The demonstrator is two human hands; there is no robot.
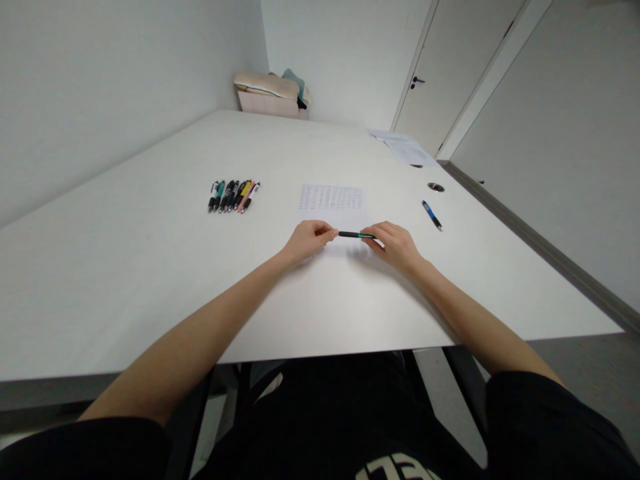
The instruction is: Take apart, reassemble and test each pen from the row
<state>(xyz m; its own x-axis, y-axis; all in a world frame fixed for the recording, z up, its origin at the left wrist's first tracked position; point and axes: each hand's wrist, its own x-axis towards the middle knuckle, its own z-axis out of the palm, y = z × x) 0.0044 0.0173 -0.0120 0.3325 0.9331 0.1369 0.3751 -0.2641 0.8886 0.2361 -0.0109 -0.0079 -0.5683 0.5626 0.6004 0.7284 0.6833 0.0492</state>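
Held level between my two hands is a pen (349, 234) with a black grip and a green barrel. The fingertips of my left hand (311, 240) are closed at its black end. My right hand (395, 243) pinches the green end, partly covering it. Below the pen lies a white sheet of paper (333, 200) with rows of small printed text, too small to read. My forearms cover nearby parts of the table.
Several pens (233, 197) lie side by side at the left of the white table (150, 280). A blue and black pen (432, 215) rests at the right, near a round table fitting (436, 187). More papers (403, 147) lie at the far right edge.
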